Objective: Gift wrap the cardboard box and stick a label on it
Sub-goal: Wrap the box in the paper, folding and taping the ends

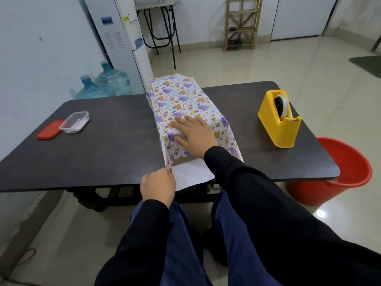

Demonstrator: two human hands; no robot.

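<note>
Cardboard box under wrapping paper [185, 100]

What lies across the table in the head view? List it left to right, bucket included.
red lid → clear container → patterned wrapping paper → yellow tape dispenser → red bucket, on the floor beyond the table's right end

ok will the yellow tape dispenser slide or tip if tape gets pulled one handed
Probably stays put: the tape dispenser has a wide, chunky base, so tipping looks unlikely. It may slide a little on the smooth dark table.
</note>
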